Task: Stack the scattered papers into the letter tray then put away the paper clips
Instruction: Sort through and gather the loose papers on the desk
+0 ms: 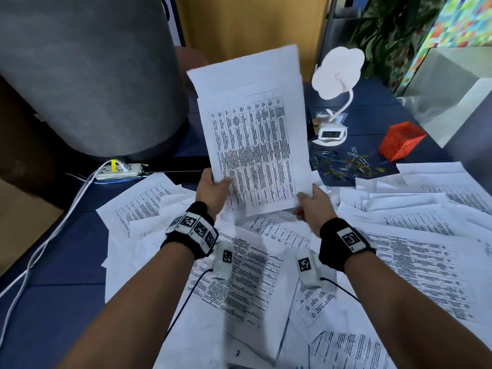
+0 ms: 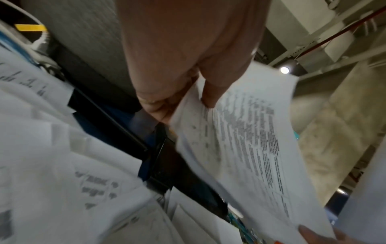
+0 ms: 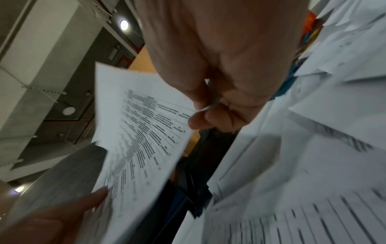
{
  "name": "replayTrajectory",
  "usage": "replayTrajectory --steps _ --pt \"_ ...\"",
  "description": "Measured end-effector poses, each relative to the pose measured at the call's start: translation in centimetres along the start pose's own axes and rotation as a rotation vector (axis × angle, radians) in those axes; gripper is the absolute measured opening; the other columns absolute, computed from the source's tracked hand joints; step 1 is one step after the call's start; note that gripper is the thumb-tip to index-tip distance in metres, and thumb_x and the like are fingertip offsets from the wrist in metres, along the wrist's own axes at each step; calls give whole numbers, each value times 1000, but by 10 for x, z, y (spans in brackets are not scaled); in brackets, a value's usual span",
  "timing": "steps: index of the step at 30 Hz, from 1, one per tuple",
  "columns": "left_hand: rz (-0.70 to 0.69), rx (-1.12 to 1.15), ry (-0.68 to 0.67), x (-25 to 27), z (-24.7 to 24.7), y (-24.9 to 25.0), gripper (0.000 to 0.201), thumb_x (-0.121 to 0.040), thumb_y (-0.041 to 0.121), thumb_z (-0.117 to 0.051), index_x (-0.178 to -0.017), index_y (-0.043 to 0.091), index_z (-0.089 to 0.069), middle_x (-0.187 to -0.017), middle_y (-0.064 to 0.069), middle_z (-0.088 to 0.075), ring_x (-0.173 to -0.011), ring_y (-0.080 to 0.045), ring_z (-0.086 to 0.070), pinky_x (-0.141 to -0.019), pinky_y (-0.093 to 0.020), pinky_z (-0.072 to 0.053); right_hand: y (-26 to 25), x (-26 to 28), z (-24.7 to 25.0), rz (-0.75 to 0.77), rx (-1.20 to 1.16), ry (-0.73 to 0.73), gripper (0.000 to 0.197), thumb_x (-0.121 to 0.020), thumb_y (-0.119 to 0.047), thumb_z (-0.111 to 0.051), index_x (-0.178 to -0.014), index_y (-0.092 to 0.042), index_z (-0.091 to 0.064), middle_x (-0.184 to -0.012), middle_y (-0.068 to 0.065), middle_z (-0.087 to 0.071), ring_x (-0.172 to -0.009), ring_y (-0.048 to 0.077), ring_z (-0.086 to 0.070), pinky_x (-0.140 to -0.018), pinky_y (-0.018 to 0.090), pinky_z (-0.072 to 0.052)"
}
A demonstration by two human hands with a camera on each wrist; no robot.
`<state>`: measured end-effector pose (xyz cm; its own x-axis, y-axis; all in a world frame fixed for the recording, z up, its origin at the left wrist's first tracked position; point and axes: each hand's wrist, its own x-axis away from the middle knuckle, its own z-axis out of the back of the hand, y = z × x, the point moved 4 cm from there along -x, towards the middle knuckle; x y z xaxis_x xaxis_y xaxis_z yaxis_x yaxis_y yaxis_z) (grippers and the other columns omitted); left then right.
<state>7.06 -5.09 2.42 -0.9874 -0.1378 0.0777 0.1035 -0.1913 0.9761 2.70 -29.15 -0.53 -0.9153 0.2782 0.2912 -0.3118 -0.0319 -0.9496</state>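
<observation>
Both hands hold up a small bundle of printed sheets (image 1: 253, 134) above the desk, nearly upright. My left hand (image 1: 213, 187) pinches its lower left edge, thumb on the printed face; the same grip shows on the bundle (image 2: 240, 132) under the left hand (image 2: 188, 99). My right hand (image 1: 308, 203) pinches the lower right corner, seen again as the right hand (image 3: 213, 112) on the sheets (image 3: 142, 132). Many more printed papers (image 1: 346, 262) lie scattered over the blue desk (image 1: 53, 302). Coloured paper clips (image 1: 346, 163) lie loose behind them. No letter tray is in view.
An orange mesh basket (image 1: 402, 141) lies tipped at the right rear. A white desk lamp with a clock base (image 1: 332, 129) stands beside the clips. A large grey cylinder (image 1: 87, 75) fills the back left, with a power strip (image 1: 119, 171) and white cables at its foot.
</observation>
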Motion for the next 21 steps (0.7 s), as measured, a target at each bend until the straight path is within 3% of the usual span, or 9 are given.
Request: replayTrajectory --steps 2,4,9,13,17,19,21 --pt "-5 -13 17 -9 -2 8 19 -93 13 -57 -109 13 -47 -87 4 -58 -79 -16 -55 -70 -27 -48 -8 -6 6 -8 -4 -6 17 -97 -5 -40 -114 -8 -44 -63 11 -51 -40 11 -48 -38 20 -38" --pt "7 37 8 -17 -6 17 23 -93 7 -56 -112 14 -46 -99 -2 -62 -89 -18 -58 -81 -31 -51 -15 -13 10 -12 -3 -18 12 -97 -4 -39 -105 -9 -46 -61 11 -50 -41 12 -47 -37 19 -38" --pt "-23 2 -58 -42 -22 34 52 -91 -1 -53 -137 13 -37 -125 -6 -59 -109 -20 -59 -97 -37 -49 -30 -37 17 -43 -124 4 22 -98 -2 -39 -82 -16 -47 -65 9 -49 -37 8 -46 -36 18 -37" --pt "-27 -286 -125 -53 -38 34 57 -89 8 -53 -142 17 -34 -131 -6 -56 -112 -25 -58 -97 -40 -49 -44 -62 18 -51 -159 42 20 -98 -1 -38 -85 -14 -46 -75 9 -51 -40 9 -47 -36 17 -35" --pt "-62 -412 -163 -63 -48 34 61 -80 22 -59 -138 19 -40 -129 -9 -57 -111 -28 -58 -93 -45 -51 -56 -87 18 -44 -151 58 16 -96 2 -35 -101 -9 -46 -87 12 -55 -45 11 -49 -36 15 -34" --pt "-80 -499 -150 -72 -48 35 69 -72 32 -62 -136 17 -42 -128 -11 -57 -112 -28 -58 -96 -43 -49 -65 -98 17 -30 -143 59 20 -96 4 -33 -103 -8 -47 -86 11 -56 -40 9 -51 -34 14 -33" --pt "-109 -580 -138 -74 -48 43 64 -74 29 -68 -132 13 -46 -124 -13 -57 -106 -26 -60 -94 -36 -49 -75 -109 15 -19 -146 66 24 -95 6 -30 -105 -8 -46 -81 10 -55 -32 5 -50 -32 12 -32"
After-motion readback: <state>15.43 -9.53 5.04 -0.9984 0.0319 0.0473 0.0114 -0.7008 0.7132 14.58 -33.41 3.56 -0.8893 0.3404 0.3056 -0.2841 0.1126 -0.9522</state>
